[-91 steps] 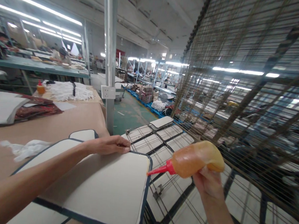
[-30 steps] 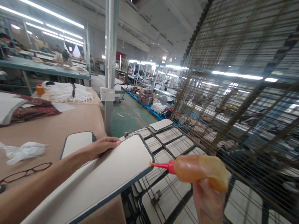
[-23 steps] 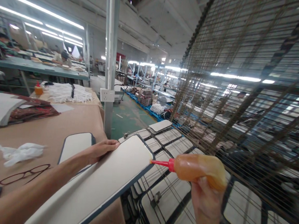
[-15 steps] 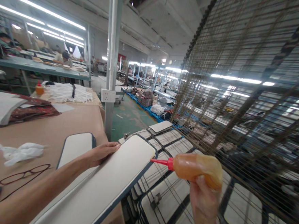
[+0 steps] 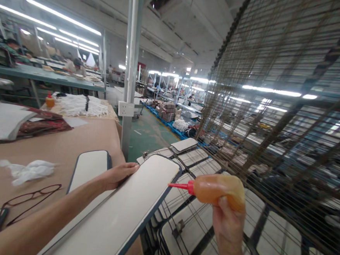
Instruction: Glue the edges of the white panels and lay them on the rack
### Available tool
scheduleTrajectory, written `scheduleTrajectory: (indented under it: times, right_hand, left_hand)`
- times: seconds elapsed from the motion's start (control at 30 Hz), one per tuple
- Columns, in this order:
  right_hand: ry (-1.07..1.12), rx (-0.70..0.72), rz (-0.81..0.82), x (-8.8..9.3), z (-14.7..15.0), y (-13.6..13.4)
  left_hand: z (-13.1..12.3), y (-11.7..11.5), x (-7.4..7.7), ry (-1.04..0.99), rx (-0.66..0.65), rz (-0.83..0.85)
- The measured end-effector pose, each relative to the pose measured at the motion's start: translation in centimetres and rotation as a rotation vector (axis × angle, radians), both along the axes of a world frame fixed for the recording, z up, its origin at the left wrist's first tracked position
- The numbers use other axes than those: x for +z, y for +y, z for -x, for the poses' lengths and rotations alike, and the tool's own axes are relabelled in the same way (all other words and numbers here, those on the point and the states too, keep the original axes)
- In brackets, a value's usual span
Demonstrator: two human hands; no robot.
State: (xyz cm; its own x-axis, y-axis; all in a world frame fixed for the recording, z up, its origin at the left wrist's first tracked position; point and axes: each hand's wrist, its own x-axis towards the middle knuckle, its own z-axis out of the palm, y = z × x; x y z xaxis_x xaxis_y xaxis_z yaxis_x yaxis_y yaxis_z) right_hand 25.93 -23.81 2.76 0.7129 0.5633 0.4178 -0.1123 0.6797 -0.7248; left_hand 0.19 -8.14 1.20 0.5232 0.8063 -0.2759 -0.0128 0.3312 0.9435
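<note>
My left hand (image 5: pixel 120 175) grips the far edge of a white padded panel with dark blue trim (image 5: pixel 129 206), tilted up off the brown table (image 5: pixel 55 142). My right hand (image 5: pixel 227 224) is closed round an amber squeeze bottle with a red nozzle (image 5: pixel 215 189). The nozzle tip sits right at the panel's right edge. A second white panel (image 5: pixel 90 166) lies flat on the table behind my left hand.
Glasses (image 5: pixel 31 201) and a crumpled white cloth (image 5: pixel 30 170) lie on the table at left. A wire rack (image 5: pixel 198 222) holds several white panels at right, below tall wire shelving (image 5: pixel 277 92). A steel post (image 5: pixel 130 74) stands ahead. People work at far benches (image 5: pixel 45 74).
Three seconds ago the panel lay flat; by one second ago it was tilted up on its edge. Since then the nozzle stays by its right edge, shifting slightly left.
</note>
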Motion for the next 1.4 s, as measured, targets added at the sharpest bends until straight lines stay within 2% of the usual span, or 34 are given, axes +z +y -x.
scheduleTrajectory:
  times: [0.33, 0.6, 0.9, 1.1, 1.4]
  right_hand:
    - [-0.078, 0.011, 0.062, -0.6, 0.5, 0.5]
    - [-0.103, 0.019, 0.090, -0.7, 0.8, 0.3]
    - [-0.026, 0.026, 0.103, -0.5, 1.0, 0.1]
    - [-0.071, 0.059, 0.081, -0.7, 0.9, -0.1]
    - [0.024, 0.080, 0.070, -0.3, 1.1, -0.4]
  left_hand:
    - [-0.8, 1.0, -0.7, -0.056, 0.064, 0.048]
    - [-1.7, 1.8, -0.3, -0.062, 0.064, 0.046]
    - [-2.7, 3.2, 0.0, -0.101, 0.051, 0.034]
    - [-3.3, 3.8, 0.6, -0.095, 0.040, 0.038]
    - [-3.8, 4.6, 1.2, -0.055, 0.025, 0.024]
